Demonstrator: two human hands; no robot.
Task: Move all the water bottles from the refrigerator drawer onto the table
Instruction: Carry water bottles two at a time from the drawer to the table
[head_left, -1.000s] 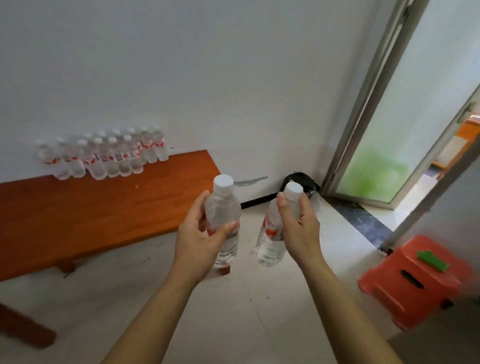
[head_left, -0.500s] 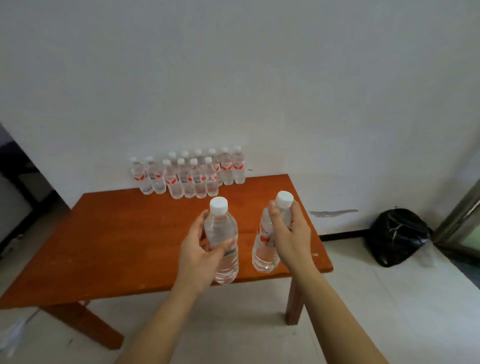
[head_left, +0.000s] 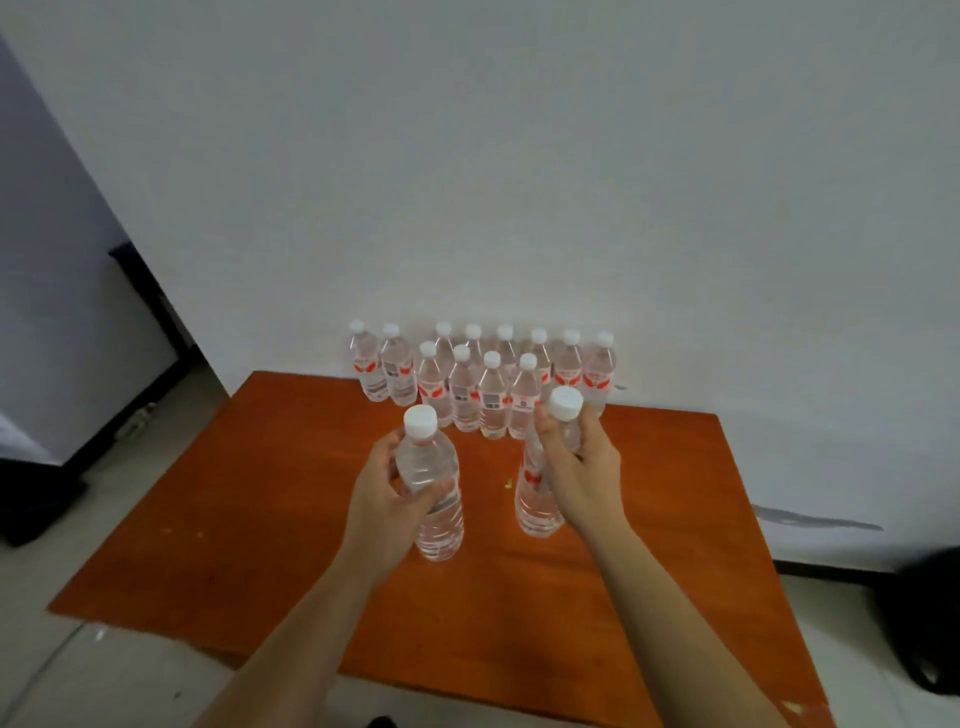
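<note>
Table (head_left: 291, 519) now nearer: I wrap my left hand (head_left: 387, 499) and right hand (head_left: 582, 467) around two bottles (head_left: 434, 499) above it, twelve bottles already standing at the wall.

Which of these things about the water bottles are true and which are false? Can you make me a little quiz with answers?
1. Each hand holds one bottle. True: the left hand grips the left bottle and the right hand grips the right bottle.
2. The held bottles have blue caps. False: both caps are white.
3. A group of bottles stands at the back of the table, near the wall. True.
4. The table is green. False: it is orange-brown.
5. The bottles at the back are lying down. False: they stand upright.
</note>
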